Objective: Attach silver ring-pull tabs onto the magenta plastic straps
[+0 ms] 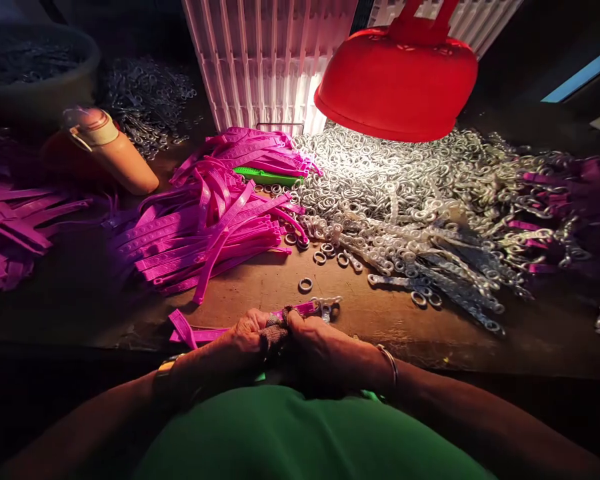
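Note:
My left hand and my right hand meet at the table's front edge, their fingers closed on a pink strap between them. Dark cloth wraps some of the fingers. At the strap's right end are clear plastic and metal pieces. Another length of pink strap lies folded to the left of my left hand, partly hidden by it. A loose metal ring rests just beyond my hands.
Bundled pink straps lie left of centre, near an orange bottle. Metal rings and clear strips are heaped on the right under a red lamp. More pink straps lie far left, near a tub.

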The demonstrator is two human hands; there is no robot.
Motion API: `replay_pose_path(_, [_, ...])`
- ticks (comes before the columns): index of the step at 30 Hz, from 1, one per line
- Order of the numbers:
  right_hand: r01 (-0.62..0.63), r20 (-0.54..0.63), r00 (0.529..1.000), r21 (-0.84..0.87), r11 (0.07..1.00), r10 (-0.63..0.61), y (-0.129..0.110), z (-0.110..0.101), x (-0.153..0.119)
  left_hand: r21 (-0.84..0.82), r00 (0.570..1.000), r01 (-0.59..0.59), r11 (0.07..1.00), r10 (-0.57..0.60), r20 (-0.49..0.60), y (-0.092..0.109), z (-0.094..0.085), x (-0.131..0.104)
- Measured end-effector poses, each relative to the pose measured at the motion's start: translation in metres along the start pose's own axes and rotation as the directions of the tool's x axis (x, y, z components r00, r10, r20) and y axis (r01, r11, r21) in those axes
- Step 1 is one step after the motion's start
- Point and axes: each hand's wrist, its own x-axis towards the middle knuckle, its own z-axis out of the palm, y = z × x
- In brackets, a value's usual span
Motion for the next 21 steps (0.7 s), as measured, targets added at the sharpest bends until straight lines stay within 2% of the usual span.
replay_pose_path(4, [0.012,-0.016,1.000,-0.127,0.992,-0.014,0.005,-0.013,0.008,0.066,1.000,-0.013,0.998,0.012,0.011,0.004,-0.005,0.010])
replay_pose_path(7, [-0.042,-0.090,0.996,-0.288,0.957,0.017,0.012,-0.018,0.008,0.296,0.990,-0.141,0.945,0.138,0.029,0.012,-0.010,0.023])
replay_pose_path(10, [-0.079,-0.220,0.975,-0.330,0.941,0.004,0.022,-0.016,0.002,0.511,0.966,-0.246,0.824,0.251,0.060,0.016,-0.013,0.036])
replay_pose_path(13, [-0.028,-0.343,0.931,-0.405,0.914,-0.123,0.034,-0.017,-0.005,0.728,0.924,-0.325,0.604,0.367,0.107,0.011,-0.011,0.046])
replay_pose_path(15, [-0.041,-0.427,0.885,-0.464,0.885,-0.183,0.047,-0.023,-0.009,0.816,0.906,-0.358,0.454,0.380,0.187,0.004,-0.007,0.049])
replay_pose_path(18, [-0.227,-0.635,0.756,-0.482,0.846,-0.159,0.071,-0.043,-0.010,0.848,0.897,-0.386,0.364,0.361,0.253,0.000,-0.001,0.046])
replay_pose_path(20, [-0.374,-0.739,0.663,-0.469,0.800,-0.123,0.089,-0.060,-0.009,0.870,0.881,-0.381,0.311,0.408,0.240,0.006,-0.001,0.040])
replay_pose_path(21, [-0.426,-0.763,0.636,-0.472,0.772,-0.116,0.098,-0.069,-0.007,0.880,0.870,-0.370,0.299,0.445,0.214,0.011,-0.003,0.037])
